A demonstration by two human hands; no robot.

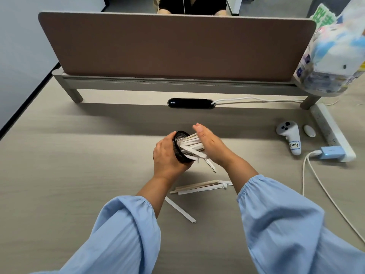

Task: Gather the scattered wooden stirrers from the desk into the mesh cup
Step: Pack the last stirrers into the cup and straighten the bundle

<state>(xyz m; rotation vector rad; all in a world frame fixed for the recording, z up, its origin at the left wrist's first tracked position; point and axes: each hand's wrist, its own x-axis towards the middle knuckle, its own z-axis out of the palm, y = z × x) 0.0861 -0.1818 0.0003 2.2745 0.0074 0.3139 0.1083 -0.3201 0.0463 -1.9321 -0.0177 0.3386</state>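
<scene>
My left hand (166,155) grips the black mesh cup (180,142), tipped on its side with the mouth facing right. A bundle of wooden stirrers (192,147), some in white paper wrappers, sticks out of the mouth. My right hand (210,144) presses flat against the bundle's outer ends, fingers straight and together. One stirrer (211,166) hangs down below the bundle. Several loose stirrers (199,186) lie on the desk beneath my wrists. A single wrapped stirrer (180,210) lies closer to me.
A brown divider panel (173,46) stands across the back of the desk, with a black cable port (191,103) in front. At right lie a white controller (290,138), a power strip (329,131), a blue charger (331,153) with white cable, and a plastic-wrapped package (333,56).
</scene>
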